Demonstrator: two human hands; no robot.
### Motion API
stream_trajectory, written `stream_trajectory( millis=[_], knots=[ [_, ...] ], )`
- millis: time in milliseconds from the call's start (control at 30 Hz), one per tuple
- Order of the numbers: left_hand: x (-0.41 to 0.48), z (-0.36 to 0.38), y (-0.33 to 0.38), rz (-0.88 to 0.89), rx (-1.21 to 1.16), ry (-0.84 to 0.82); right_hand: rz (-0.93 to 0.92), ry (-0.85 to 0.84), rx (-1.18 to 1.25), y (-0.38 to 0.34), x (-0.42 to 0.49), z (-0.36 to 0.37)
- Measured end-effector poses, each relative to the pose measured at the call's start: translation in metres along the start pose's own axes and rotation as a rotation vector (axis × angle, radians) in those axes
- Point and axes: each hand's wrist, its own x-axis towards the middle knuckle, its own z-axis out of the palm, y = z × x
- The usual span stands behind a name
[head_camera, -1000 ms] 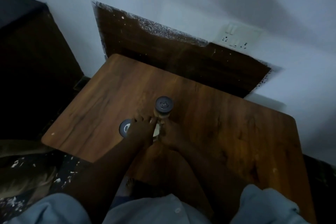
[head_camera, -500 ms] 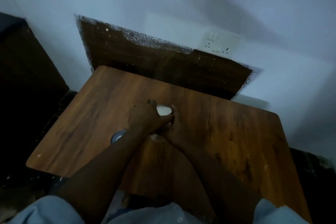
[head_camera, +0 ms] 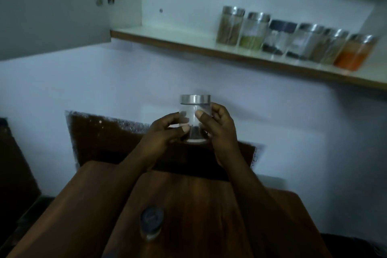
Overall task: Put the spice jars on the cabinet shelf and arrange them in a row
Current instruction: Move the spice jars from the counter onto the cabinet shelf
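A clear glass spice jar with a silver lid is held upright in the air between both hands, well above the table and below the shelf. My left hand grips its left side and my right hand its right side. Another jar with a dark lid stands on the wooden table between my forearms. On the cabinet shelf above, several spice jars stand in a row toward the right end.
An open grey cabinet door with a metal hinge hangs at the upper left. The shelf's left half holds nothing. A dark wooden panel sits on the white wall behind the table.
Both hands have lifted the silver-lidded jar off the table into the air. The view has tilted up, so the cabinet shelf and its row of jars now show.
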Motion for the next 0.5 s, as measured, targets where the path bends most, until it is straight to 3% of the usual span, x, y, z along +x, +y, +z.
stream_trajectory(
  millis=[400,500],
  knots=[
    [0.119,0.028,0.150,0.526,0.442,0.464,-0.489,0.296,-0.152,-0.153,0.119,0.011],
    [0.155,0.026,0.170,0.568,0.521,0.506,-0.556,0.323,-0.208,-0.164,0.155,0.017]
  ],
)
